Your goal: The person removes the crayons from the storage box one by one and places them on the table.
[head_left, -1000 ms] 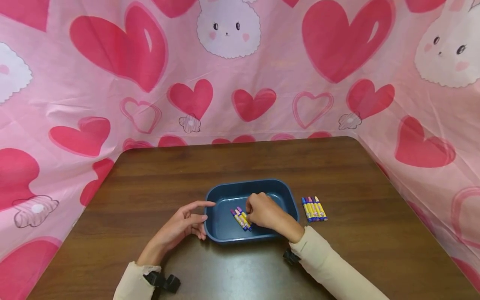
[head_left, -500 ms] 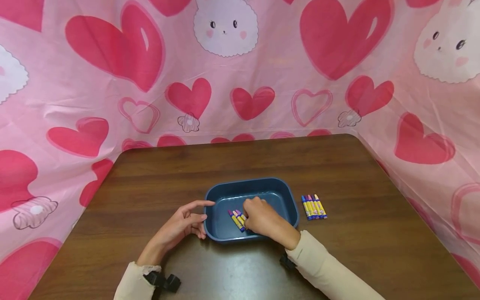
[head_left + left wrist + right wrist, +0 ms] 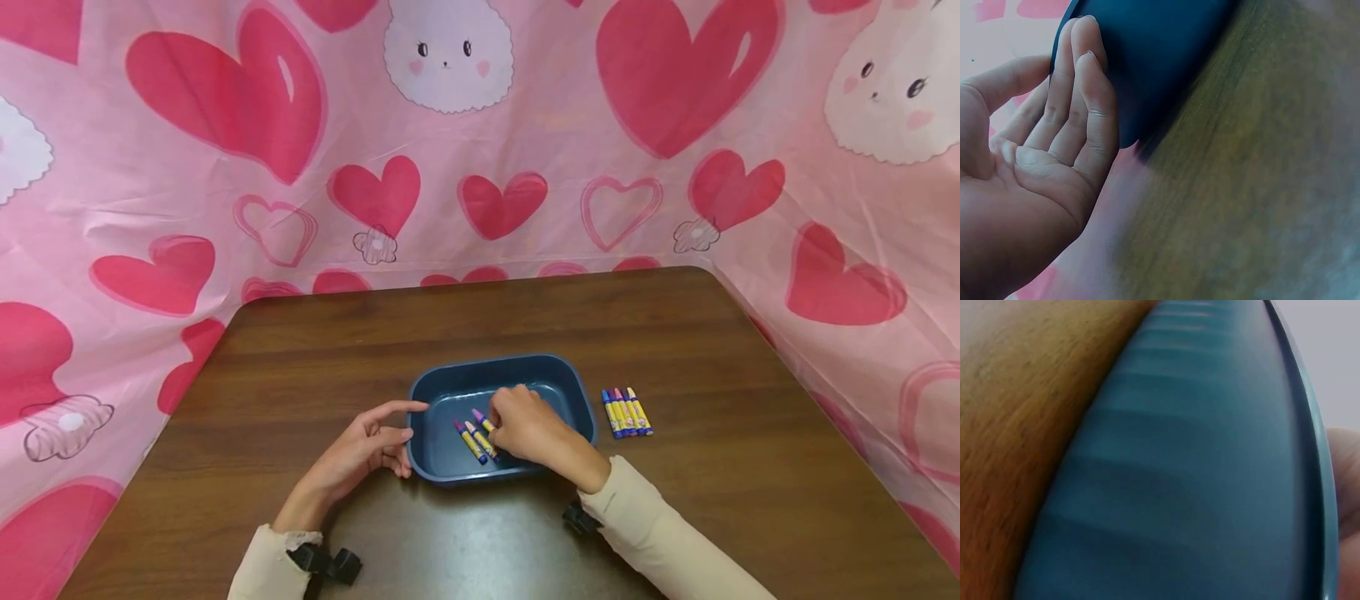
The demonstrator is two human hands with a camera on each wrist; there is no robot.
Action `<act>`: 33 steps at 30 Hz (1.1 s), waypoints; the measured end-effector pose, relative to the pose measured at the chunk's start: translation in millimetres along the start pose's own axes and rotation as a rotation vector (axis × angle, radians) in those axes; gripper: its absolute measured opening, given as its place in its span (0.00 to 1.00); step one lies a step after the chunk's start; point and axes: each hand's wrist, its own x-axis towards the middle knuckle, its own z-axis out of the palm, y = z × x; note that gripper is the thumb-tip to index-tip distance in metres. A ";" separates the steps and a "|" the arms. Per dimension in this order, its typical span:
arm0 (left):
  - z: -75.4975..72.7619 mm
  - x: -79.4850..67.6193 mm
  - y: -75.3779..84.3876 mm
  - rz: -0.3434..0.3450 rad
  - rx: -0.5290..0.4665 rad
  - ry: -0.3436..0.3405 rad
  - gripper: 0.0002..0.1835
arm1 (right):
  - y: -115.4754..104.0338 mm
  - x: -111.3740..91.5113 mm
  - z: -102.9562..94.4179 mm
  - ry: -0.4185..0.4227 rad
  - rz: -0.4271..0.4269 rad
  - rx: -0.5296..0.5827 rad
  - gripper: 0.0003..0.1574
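Observation:
A dark blue rectangular tray [image 3: 442,375] stands on the wooden table, with crayons in yellow wrappers inside. A magenta-tipped crayon [image 3: 471,442] and a pale-pink-tipped crayon [image 3: 481,440] lie slanted side by side. Just right of them, my right hand [image 3: 528,425] reaches in with curled fingers and pinches a purple-tipped crayon [image 3: 482,418], whose lower end they cover. My left hand [image 3: 363,450] rests against the tray's left end, index finger over the rim. In the left wrist view its fairly straight fingers [image 3: 1099,94] lie along the outer wall. The right wrist view shows mostly the tray's outer side [image 3: 1179,456].
Right of the tray, several more crayons [image 3: 627,414] lie in a neat row on the brown table [image 3: 360,342]. A pink cloth [image 3: 555,125] printed with hearts and rabbits hangs behind the table and along its sides.
My right hand dipped toward the tray's near side, then moved back up and slightly right. The purple-tipped crayon now shows apart from the other two. My left hand has stayed put.

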 end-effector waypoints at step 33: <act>-0.3 -0.9 -0.1 0.020 -0.011 -0.045 0.26 | 32.2 -31.0 -48.7 0.162 0.067 0.133 0.03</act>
